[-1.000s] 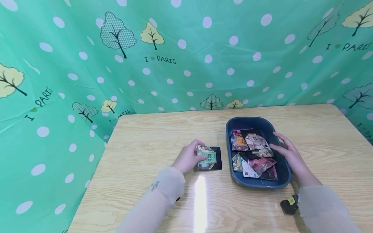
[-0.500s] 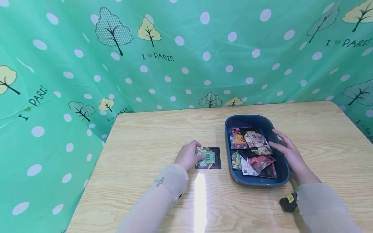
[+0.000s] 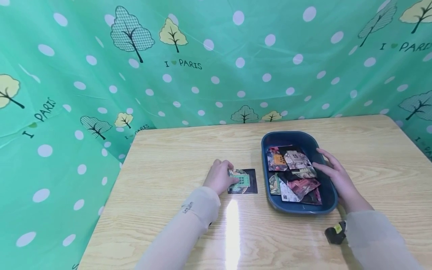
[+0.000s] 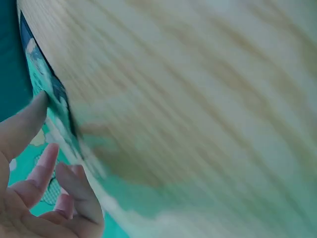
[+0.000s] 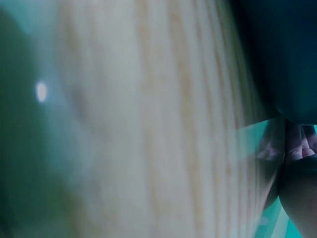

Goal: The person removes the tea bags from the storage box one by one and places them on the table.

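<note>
A square sachet with a green label and black border lies flat on the table, left of the blue bin. My left hand is at its left side. In the left wrist view the thumb touches the sachet's face, while the other fingers hang loosely bent near its edge. Across the bin's right side, my right hand holds the blue plastic bin, thumb over the rim. In the right wrist view, its fingers appear below the dark bin wall, partly hidden.
Several printed sachets, black, pink and white, lie overlapping in the bin. A small black object with a yellow label is beside the right sleeve. Behind the wooden table hangs a green dotted cloth.
The sachet under my left hand lies flatter, and the left fingers are drawn a little off its edge. My right hand and the bin have stayed in place; the head view shifted slightly.
</note>
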Action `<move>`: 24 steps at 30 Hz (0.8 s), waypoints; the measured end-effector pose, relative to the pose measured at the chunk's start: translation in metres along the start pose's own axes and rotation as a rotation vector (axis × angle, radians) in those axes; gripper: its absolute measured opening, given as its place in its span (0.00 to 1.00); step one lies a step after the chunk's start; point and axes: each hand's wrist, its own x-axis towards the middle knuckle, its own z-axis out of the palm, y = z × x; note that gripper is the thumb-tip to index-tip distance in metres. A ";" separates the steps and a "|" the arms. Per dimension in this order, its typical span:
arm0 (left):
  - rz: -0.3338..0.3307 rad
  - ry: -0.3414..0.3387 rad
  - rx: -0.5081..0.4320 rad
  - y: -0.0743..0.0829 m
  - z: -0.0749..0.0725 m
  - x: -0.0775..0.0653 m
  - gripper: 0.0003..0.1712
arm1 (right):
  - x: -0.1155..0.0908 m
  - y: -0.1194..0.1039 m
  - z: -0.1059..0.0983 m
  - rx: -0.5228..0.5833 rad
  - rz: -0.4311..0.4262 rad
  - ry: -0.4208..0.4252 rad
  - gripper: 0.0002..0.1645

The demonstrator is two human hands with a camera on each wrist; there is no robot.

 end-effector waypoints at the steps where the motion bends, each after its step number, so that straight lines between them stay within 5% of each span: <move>1: 0.007 0.007 0.013 0.001 0.000 -0.001 0.27 | 0.000 0.000 0.000 0.003 -0.002 -0.001 0.38; 8: 0.106 0.060 0.172 0.019 0.000 -0.009 0.21 | 0.000 0.000 0.001 0.020 -0.008 0.009 0.38; 17: 0.329 0.108 0.157 0.067 0.004 -0.028 0.13 | 0.000 0.000 0.001 0.033 -0.010 0.003 0.38; 24: 0.417 0.120 0.184 0.089 0.014 -0.033 0.12 | 0.000 0.002 -0.002 0.062 -0.022 -0.004 0.38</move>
